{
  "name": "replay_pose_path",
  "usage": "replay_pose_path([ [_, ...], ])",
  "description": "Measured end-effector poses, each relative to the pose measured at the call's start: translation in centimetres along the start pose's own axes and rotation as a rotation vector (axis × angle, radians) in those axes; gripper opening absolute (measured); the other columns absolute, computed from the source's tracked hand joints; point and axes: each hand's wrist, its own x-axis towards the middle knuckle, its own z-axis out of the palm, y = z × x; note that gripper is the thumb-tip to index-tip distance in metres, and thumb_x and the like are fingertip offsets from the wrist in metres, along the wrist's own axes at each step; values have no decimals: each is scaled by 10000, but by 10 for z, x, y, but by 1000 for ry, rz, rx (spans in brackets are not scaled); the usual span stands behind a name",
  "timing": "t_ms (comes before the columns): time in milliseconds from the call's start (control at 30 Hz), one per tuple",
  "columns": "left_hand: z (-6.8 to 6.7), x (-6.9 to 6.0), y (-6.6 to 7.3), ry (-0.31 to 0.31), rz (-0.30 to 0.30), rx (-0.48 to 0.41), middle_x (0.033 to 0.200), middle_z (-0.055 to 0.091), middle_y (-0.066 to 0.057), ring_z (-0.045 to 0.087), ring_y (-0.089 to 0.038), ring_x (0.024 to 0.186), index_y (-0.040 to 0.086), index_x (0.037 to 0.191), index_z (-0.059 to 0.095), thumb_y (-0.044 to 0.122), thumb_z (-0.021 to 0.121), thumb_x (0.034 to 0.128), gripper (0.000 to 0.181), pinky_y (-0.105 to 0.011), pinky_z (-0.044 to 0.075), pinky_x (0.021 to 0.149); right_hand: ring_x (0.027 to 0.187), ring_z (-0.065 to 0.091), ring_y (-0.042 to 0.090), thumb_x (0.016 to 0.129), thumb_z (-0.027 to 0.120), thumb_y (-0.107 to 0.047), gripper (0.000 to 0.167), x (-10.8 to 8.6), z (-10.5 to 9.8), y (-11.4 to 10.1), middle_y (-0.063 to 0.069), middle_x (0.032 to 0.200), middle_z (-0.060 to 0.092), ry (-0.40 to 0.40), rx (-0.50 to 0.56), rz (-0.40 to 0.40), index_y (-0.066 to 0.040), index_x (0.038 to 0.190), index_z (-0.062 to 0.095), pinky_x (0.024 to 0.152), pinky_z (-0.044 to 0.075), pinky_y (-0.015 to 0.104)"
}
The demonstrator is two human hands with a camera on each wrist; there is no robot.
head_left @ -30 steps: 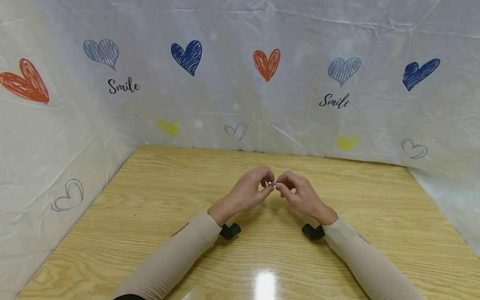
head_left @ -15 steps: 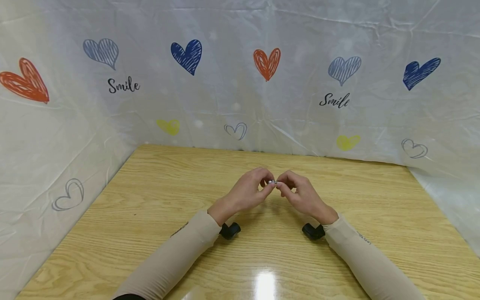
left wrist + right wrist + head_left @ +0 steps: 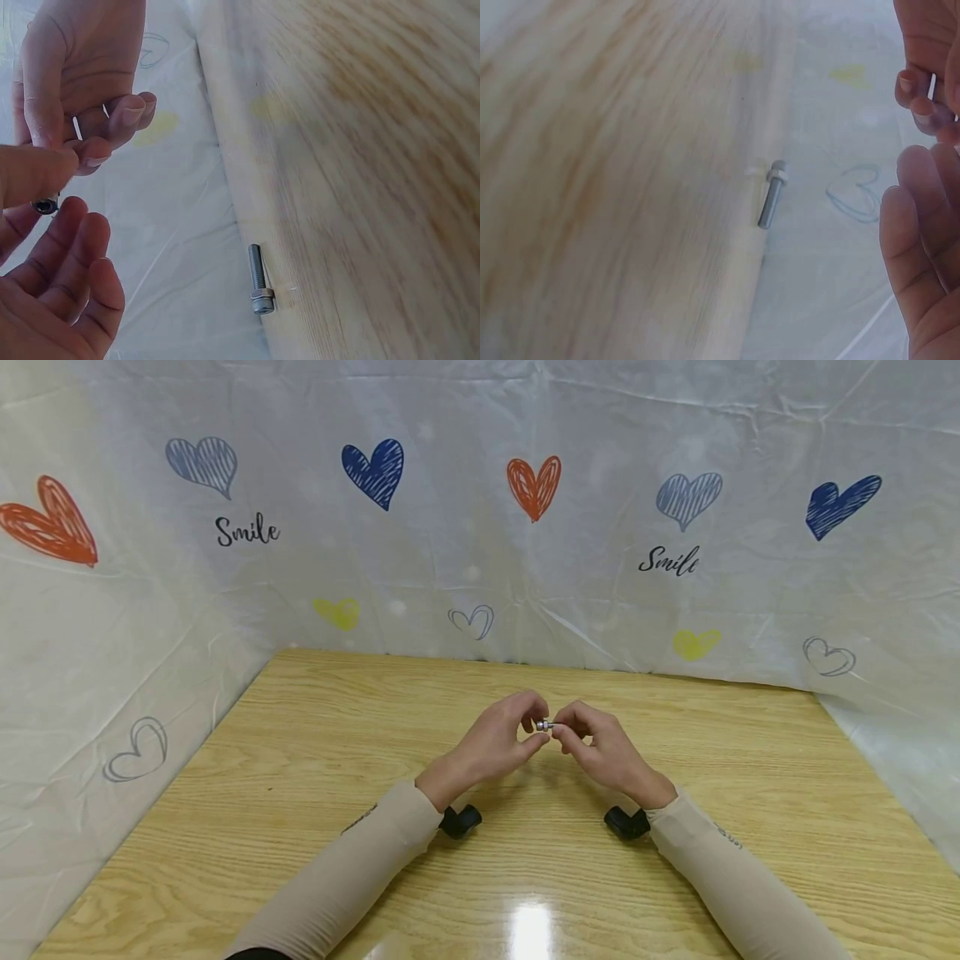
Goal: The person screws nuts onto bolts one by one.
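My right hand [image 3: 603,747] pinches the threaded end of a small silver socket-head bolt [image 3: 543,725] between thumb and fingertips, in the air above the table. A nut seems to sit on its shank near the head. Loosely curved around the head end is my left hand [image 3: 495,739], its thumb a little below the bolt. In the left wrist view the round socket head [image 3: 45,205] shows under the left thumb. A second bolt [image 3: 259,281] with a nut near its head lies on the table in both wrist views; the hands hide it in the head view.
A wood-grain table [image 3: 337,693] stretches under both hands. White cloth [image 3: 465,552] printed with hearts and "Smile" stands along its back and left side. Black wrist mounts [image 3: 461,821] hang beneath the forearms.
The left thumb has dropped slightly away from the bolt, uncovering more of its head end. The right hand holds its place.
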Motion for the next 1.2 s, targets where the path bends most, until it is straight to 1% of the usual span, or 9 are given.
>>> replay_pose_path([
  [100, 0, 0, 0, -1, 18, 1, 901, 559, 37, 536, -106, 797, 109, 974, 556, 59, 710, 858, 199, -281, 488, 722, 652, 583, 315, 994, 537, -194, 86, 0, 0, 0, 141, 838, 625, -8, -5, 0, -138, 976, 600, 569, 474, 333],
  [200, 0, 0, 0, -1, 25, 5, 893, 553, 35, 532, -104, 794, 99, 958, 563, 46, 705, 859, 182, -283, 489, 722, 651, 585, 315, 995, 535, -197, 104, 0, 0, 0, 140, 836, 624, -12, -10, 7, -117, 978, 599, 565, 470, 333],
  [333, 0, 0, 0, 5, 21, 13, 891, 555, 42, 531, -100, 786, 107, 952, 566, 59, 700, 866, 166, -248, 468, 708, 654, 585, 314, 994, 538, -190, 100, 0, 0, -1, 141, 842, 626, -9, -9, 7, -115, 975, 602, 565, 469, 329],
  [533, 0, 0, -1, -3, -4, 6, 887, 554, 49, 543, -125, 786, 127, 944, 569, 103, 680, 888, 127, -236, 458, 703, 660, 580, 297, 990, 543, -171, 65, 0, 1, -1, 120, 843, 624, 0, -8, 20, -159, 970, 604, 555, 457, 336],
  [667, 0, -1, -1, -21, -26, 2, 893, 558, 43, 550, -136, 790, 130, 946, 574, 134, 661, 906, 96, -238, 458, 701, 658, 581, 247, 980, 553, -123, 55, 0, 2, -2, 63, 834, 624, 10, -29, 37, -134, 974, 607, 559, 459, 349],
  [733, 0, -1, -1, -27, -33, 0, 896, 559, 41, 555, -140, 793, 133, 946, 576, 146, 653, 913, 85, -241, 460, 702, 653, 578, 208, 976, 553, -87, 57, 0, 2, -6, 34, 829, 620, 12, -42, 43, -103, 976, 607, 562, 461, 359],
  [867, 0, -1, 0, -36, -43, 7, 904, 561, 35, 562, -147, 805, 130, 952, 579, 156, 643, 922, 76, -249, 463, 711, 643, 561, 127, 970, 542, -34, 63, 1, 0, -25, 4, 822, 613, 5, -52, 40, -43, 972, 604, 572, 466, 363],
  [967, -1, -1, 1, -47, -53, 15, 922, 565, 34, 563, -144, 818, 128, 968, 586, 171, 634, 933, 73, -256, 465, 720, 643, 552, 101, 966, 539, -15, 62, 1, -3, -38, 1, 822, 610, 0, -54, 30, -22, 965, 600, 578, 467, 345],
  [1200, -2, -1, 2, -44, -67, 16, 934, 577, 24, 563, -151, 819, 125, 967, 610, 177, 642, 927, 73, -254, 464, 718, 638, 549, 106, 964, 539, -10, 62, 1, -3, -40, 10, 816, 610, 7, -51, 23, -12, 964, 601, 568, 461, 343],
])
